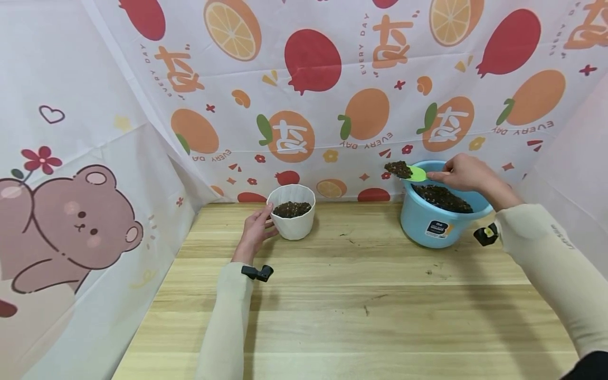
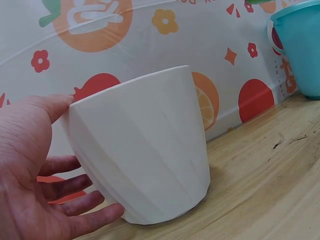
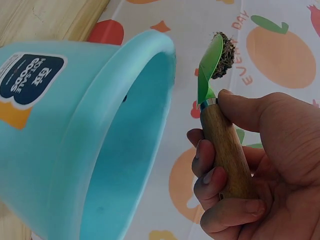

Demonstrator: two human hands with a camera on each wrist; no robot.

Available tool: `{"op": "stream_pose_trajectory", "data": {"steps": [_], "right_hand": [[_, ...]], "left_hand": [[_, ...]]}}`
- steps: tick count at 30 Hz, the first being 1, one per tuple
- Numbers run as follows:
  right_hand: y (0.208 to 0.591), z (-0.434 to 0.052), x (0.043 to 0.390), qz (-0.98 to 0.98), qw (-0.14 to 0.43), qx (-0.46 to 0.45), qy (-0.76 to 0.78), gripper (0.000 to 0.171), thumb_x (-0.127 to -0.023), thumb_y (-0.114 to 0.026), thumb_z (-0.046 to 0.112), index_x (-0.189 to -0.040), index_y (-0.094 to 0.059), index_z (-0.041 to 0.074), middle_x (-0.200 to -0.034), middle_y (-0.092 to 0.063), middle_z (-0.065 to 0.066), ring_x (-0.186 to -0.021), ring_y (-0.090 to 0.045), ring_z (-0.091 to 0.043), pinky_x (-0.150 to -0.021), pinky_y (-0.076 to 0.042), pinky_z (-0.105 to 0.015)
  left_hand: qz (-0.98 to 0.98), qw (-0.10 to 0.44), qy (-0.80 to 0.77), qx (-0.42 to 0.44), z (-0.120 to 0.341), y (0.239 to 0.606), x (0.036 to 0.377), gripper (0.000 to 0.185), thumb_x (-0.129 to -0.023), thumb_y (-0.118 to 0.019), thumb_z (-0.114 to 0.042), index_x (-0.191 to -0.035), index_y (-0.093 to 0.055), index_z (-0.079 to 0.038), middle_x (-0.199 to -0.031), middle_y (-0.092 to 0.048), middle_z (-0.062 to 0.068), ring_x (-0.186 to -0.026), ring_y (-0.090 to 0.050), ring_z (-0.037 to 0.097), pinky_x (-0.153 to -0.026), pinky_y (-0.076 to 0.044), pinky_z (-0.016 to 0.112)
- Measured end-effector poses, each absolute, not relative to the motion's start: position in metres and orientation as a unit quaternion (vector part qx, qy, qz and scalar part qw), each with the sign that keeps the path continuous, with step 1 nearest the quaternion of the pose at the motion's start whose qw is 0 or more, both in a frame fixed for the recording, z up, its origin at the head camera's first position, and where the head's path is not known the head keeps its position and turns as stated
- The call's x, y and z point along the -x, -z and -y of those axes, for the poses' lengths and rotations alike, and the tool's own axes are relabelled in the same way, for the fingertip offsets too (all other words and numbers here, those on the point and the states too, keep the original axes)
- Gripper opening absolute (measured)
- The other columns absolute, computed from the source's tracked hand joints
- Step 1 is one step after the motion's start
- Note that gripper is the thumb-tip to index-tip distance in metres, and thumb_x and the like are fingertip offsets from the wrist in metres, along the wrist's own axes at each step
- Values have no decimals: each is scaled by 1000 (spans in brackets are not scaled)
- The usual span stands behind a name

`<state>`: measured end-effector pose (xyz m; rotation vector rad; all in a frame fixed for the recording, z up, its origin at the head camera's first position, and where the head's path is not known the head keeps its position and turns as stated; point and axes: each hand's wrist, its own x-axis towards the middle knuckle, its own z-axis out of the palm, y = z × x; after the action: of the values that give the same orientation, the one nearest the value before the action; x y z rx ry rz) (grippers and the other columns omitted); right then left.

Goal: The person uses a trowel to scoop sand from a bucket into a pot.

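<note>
My right hand grips the trowel by its wooden handle, above the bucket rim; left hand cups the pot, thumb at rim; trowel probably light, stiff; soil likely crumbly, handle's the sensible hold.

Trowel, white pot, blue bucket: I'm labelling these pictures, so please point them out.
Trowel (image 3: 222,134), right wrist view: on its wooden handle.
White pot (image 2: 142,150), left wrist view: on its outer wall.
Blue bucket (image 1: 414,221), head view: on its outer wall, below the rim.
</note>
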<state>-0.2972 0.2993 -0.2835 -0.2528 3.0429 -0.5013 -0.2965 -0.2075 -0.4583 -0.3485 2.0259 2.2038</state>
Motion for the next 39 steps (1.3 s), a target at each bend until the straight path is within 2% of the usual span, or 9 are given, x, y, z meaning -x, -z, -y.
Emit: {"op": "stream_pose_trajectory", "data": {"steps": [6,14,23,34,39], "right_hand": [[283,-290,301,-983,14,94,158,54,-98,-64,47,-57,-49,13,-52,-35,4,-51,-38,-16,-51,-31,-30],[282,-276,303,-982,19,97,160,56,-97,-64,50,-58,-45,15,-53,-35,3,-53,-38,-17,-51,-31,-31],[283,-261,310,-980,19,120,159,58,-98,-62,48,-54,-42,17,-49,-32,5,-48,-31,-13,-51,-31,-30],[285,-237,314,-976,-1,146,164,58,-97,-65,43,-50,-46,15,-47,-33,6,-45,-29,-11,-47,-26,-26],[285,-225,316,-974,7,148,169,57,-97,-66,42,-50,-48,14,-46,-32,5,-45,-29,-11,-47,-25,-25]], "left_hand": [[-677,57,-723,121,208,460,297,73,-101,-53,-57,-152,-43,-6,-156,-44,18,-130,-54,30,-113,-48,51],[-685,55,-718,114,208,460,297,75,-100,-53,-59,-153,-43,-7,-156,-45,18,-132,-54,33,-111,-50,50],[-683,62,-718,119,208,460,297,76,-99,-54,-60,-152,-44,-6,-156,-45,17,-134,-52,33,-111,-50,51],[-679,66,-722,119,208,458,296,73,-101,-52,-57,-152,-43,-6,-156,-44,17,-136,-51,34,-111,-50,50],[-678,66,-722,119,208,457,295,73,-101,-52,-57,-152,-43,-6,-157,-44,17,-136,-52,34,-111,-51,49]]}}
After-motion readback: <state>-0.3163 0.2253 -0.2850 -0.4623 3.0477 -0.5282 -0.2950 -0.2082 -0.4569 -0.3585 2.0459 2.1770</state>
